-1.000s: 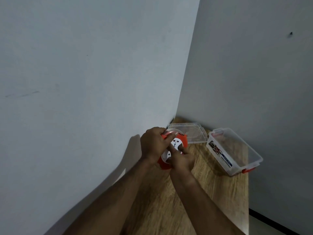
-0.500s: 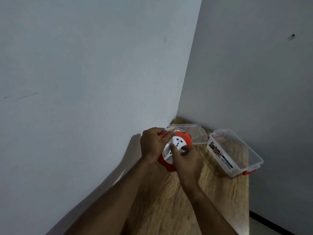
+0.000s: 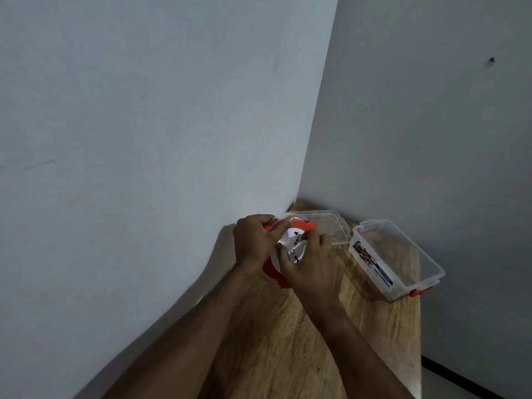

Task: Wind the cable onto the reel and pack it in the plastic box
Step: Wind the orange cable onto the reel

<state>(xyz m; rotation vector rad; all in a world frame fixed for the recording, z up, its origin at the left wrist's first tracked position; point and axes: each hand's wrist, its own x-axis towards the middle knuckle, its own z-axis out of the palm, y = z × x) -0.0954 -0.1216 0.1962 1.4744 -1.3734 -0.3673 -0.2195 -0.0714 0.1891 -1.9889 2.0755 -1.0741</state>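
Orange-white reel (image 3: 290,249) held upright, clear box (image 3: 400,262) open

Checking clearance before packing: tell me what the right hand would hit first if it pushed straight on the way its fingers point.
The right hand already has its fingers on the reel. Beyond it, the clear lid on the table by the wall probably comes next; depth is unclear.

Bare forearms (image 3: 218,326), no sleeves

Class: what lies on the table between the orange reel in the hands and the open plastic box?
Head view: bare wooden tabletop; clear flat lid lies further back, behind the orange-and-white reel, left of the clear rectangular plastic box.
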